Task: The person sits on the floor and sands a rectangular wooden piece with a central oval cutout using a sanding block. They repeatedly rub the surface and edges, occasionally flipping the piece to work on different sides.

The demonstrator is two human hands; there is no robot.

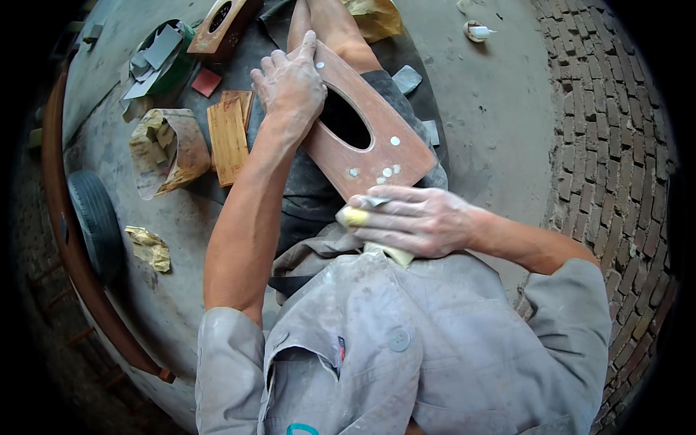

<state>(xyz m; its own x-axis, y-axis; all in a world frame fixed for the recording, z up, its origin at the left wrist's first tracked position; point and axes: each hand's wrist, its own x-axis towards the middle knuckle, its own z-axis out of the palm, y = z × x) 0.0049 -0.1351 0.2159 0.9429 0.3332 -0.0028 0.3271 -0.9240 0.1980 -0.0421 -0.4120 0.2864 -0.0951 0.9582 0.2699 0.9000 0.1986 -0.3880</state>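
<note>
Head view, the only one. Person sits on the concrete floor [493, 94], a reddish wooden board [377, 138] with an oval cut-out lying across the lap, far end near the bare leg, near end at the belly. White filler dots show on the board, several clustered at its near end.

Left hand [290, 83]: flat on the far end of the board, fingers close together and pressing down, palm on the wood. It holds nothing; it pins the board.

Right hand [417, 220]: at the near end, fingers curled around a yellow pad [357, 216], with a grey strip [373, 201] under the fingertips that looks like sandpaper or a scraper; cannot tell which. The tool's edge touches the board just below the cluster of dots.

Around: small wood blocks [229, 130] just left of the left forearm, a crumpled paper bag [168, 151] further left, a green tub [170, 61] of grey sheets beyond it, a tyre [94, 217] at the left rim, a brick wall [616, 145] on the right.

Judgement on doing this well: the step looks like levelling the filler spots. Keep the left palm firm so the board does not rock on the lap. Keep the pad flat, with even pressure along the grain. Stay clear of the cut-out's edge to avoid rounding it. Tilting the pad risks gouging the wood around the dots.
</note>
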